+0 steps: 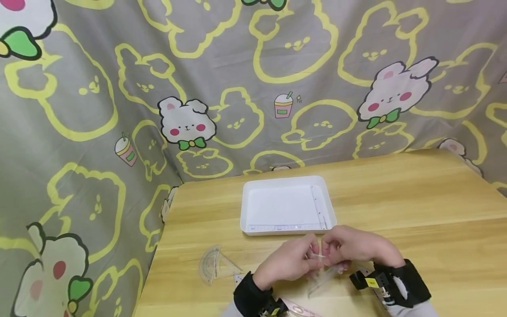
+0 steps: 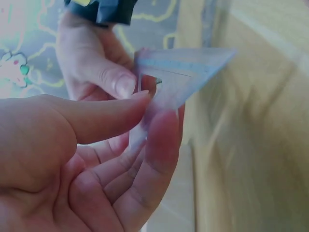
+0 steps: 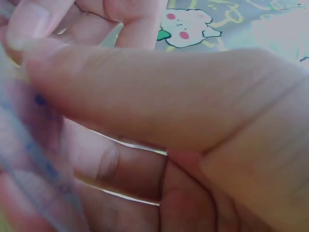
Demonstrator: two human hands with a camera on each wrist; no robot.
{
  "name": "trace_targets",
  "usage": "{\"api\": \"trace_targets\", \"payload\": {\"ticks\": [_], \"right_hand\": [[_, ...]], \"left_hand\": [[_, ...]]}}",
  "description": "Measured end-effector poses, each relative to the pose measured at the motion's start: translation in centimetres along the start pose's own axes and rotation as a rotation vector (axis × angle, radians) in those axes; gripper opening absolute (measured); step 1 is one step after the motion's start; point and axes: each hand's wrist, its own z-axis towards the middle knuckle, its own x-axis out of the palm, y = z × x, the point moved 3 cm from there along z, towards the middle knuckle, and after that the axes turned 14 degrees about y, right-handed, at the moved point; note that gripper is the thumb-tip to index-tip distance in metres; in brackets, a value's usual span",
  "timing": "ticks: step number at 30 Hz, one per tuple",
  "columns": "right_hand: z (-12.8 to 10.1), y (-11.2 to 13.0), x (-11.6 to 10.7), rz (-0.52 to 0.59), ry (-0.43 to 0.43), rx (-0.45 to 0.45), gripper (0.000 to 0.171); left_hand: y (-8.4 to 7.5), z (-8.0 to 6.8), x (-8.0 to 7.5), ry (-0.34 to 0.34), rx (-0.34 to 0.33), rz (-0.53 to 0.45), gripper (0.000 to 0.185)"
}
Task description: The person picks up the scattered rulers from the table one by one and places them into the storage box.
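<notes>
A clear plastic set square (image 2: pixel 193 67) with a printed scale is held between both hands, over the table in front of the tray. The left hand (image 1: pixel 291 259) pinches it between thumb and fingertips, seen close in the left wrist view. From the other side the right hand (image 1: pixel 356 244) grips it with bent fingers, its thumb close to the left fingertips. In the right wrist view, the set square (image 3: pixel 29 150) shows at the left edge, fingers visible through it. Much of it is hidden behind the hands in the head view.
Beyond the hands stands a white tray (image 1: pixel 277 202), with clear rulers along its front and right sides. A clear protractor (image 1: pixel 208 265) and another triangle (image 1: pixel 227 267) lie left on the wooden table (image 1: pixel 396 193). A pinkish strip (image 1: pixel 299 309) lies near the left wrist.
</notes>
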Motion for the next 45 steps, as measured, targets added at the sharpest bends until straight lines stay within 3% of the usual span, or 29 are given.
{"api": "trace_targets", "payload": {"ticks": [5,9,15,20,27,34,39,45], "right_hand": [[-0.4,0.8,-0.3,-0.018,-0.012,-0.034,0.014],[-1.1,1.6,-1.0,-0.067,-0.086,-0.074,0.008],[-1.7,3.2,-2.3,-0.211,-0.266,-0.028,0.005],[-1.2,3.8,-3.9,-0.304,-0.427,0.001,0.006],[0.3,3.3,-5.6,-0.276,-0.649,0.043,0.014],[2.1,3.2,-6.9,-0.318,-0.874,0.062,0.040],[3.0,2.6,-6.8,-0.314,-0.944,0.016,0.053],[4.3,0.9,-6.6,-0.306,-0.920,0.066,0.045]], "left_hand": [[-0.1,-0.5,-1.5,-0.007,0.039,-0.135,0.016],[-0.3,-0.7,-2.8,-0.041,0.077,-0.251,0.011],[-0.6,0.1,-4.8,-0.132,0.123,-0.292,0.004],[-0.1,1.3,-6.1,-0.206,0.107,-0.327,0.004],[1.0,2.9,-7.4,-0.289,0.104,-0.399,0.010],[1.7,4.1,-9.0,-0.431,0.098,-0.395,0.011],[2.2,5.0,-9.0,-0.495,0.090,-0.386,0.013],[3.8,6.4,-8.1,-0.540,0.059,-0.407,0.012]]}}
